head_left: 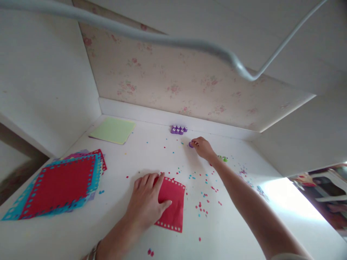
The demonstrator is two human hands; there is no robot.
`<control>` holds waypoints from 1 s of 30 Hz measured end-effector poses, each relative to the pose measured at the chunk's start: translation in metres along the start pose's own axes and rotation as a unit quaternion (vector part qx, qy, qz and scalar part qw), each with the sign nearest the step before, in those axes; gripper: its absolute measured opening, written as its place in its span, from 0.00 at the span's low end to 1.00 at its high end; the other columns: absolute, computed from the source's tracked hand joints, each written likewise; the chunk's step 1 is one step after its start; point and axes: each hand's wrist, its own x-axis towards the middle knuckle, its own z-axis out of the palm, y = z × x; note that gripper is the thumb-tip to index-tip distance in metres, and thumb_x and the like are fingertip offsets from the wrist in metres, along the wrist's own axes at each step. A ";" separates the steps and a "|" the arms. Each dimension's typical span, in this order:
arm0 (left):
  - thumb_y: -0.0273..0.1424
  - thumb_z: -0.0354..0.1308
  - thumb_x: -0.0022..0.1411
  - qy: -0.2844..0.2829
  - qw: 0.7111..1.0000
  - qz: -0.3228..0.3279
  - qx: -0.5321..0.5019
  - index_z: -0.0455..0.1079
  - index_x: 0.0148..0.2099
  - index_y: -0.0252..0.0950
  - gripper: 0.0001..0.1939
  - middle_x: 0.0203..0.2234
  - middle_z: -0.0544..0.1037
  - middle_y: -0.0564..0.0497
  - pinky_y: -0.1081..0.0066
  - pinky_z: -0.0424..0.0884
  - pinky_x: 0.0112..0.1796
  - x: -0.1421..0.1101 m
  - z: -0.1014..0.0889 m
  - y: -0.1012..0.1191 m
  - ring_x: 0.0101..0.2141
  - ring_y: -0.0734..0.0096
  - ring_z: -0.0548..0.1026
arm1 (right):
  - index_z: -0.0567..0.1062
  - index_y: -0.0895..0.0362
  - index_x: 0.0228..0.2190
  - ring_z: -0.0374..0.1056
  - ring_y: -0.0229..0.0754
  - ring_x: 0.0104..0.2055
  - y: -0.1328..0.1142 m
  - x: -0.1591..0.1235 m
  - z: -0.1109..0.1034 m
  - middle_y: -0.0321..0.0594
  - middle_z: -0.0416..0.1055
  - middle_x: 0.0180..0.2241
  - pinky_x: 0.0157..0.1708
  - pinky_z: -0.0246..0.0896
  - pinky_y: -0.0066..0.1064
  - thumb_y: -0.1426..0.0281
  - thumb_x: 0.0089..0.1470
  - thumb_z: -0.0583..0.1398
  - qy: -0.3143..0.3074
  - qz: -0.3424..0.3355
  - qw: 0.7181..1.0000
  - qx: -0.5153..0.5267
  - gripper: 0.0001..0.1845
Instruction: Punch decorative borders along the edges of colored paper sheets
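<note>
My left hand (pixel 148 200) lies flat with fingers spread on the left part of a red sheet of paper (pixel 173 206), which has punched holes along its top and bottom edges. Further back on the right, my right hand (pixel 202 147) is closed round a small purple paper punch (pixel 191 144) at the table surface; the fingers hide part of it. Behind and left of that hand stand several purple paper punches (pixel 177 130) with white tops, grouped by the back wall. Green punches (pixel 223 158) show partly behind my right forearm.
A stack of red and blue sheets with hole-punched borders (pixel 62 184) lies at the left. Pale green paper (pixel 114 130) rests at the back left. Coloured paper bits (pixel 202 207) are scattered over the white table (pixel 217 234). A white cable (pixel 189 41) crosses overhead.
</note>
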 end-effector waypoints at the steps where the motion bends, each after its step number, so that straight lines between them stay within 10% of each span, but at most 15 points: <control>1: 0.37 0.65 0.54 -0.002 1.000 -0.002 -0.018 0.60 0.63 0.37 0.36 0.53 0.71 0.43 0.51 0.60 0.55 0.001 -0.001 0.000 0.53 0.50 0.67 | 0.76 0.59 0.39 0.70 0.48 0.47 -0.003 -0.016 0.001 0.50 0.73 0.44 0.50 0.61 0.38 0.67 0.61 0.55 0.013 0.009 0.999 0.029 0.12; 5: 0.29 0.59 0.59 -0.009 0.991 -0.008 -0.134 0.67 0.54 0.38 0.20 0.48 0.73 0.45 0.61 0.69 0.49 0.005 -0.004 0.000 0.46 0.60 0.74 | 0.66 0.56 0.48 0.75 0.40 0.39 -0.021 -0.091 0.012 0.45 0.73 0.43 0.40 0.71 0.36 0.58 0.67 0.45 0.027 0.035 0.984 0.172 0.19; 9: 0.32 0.58 0.60 -0.018 0.970 -0.051 -0.237 0.71 0.44 0.40 0.09 0.40 0.79 0.50 0.64 0.70 0.47 0.011 -0.010 -0.004 0.42 0.62 0.77 | 0.69 0.54 0.42 0.75 0.41 0.39 -0.033 -0.151 0.022 0.40 0.73 0.40 0.47 0.70 0.39 0.57 0.56 0.62 -0.023 0.101 0.849 0.518 0.17; 12: 0.37 0.59 0.60 -0.049 0.945 -0.100 -0.309 0.72 0.44 0.40 0.11 0.39 0.80 0.51 0.66 0.72 0.43 0.015 -0.013 -0.007 0.40 0.62 0.79 | 0.72 0.52 0.43 0.75 0.38 0.40 -0.034 -0.172 0.027 0.38 0.74 0.42 0.49 0.69 0.36 0.59 0.54 0.65 -0.031 0.112 0.803 0.585 0.16; 30: 0.41 0.60 0.59 -0.052 0.920 -0.165 -0.352 0.71 0.47 0.39 0.16 0.43 0.80 0.48 0.65 0.73 0.42 0.019 -0.008 -0.008 0.42 0.59 0.79 | 0.72 0.51 0.48 0.75 0.43 0.43 -0.030 -0.185 0.036 0.42 0.78 0.42 0.49 0.68 0.40 0.60 0.59 0.61 -0.095 0.052 0.830 0.547 0.17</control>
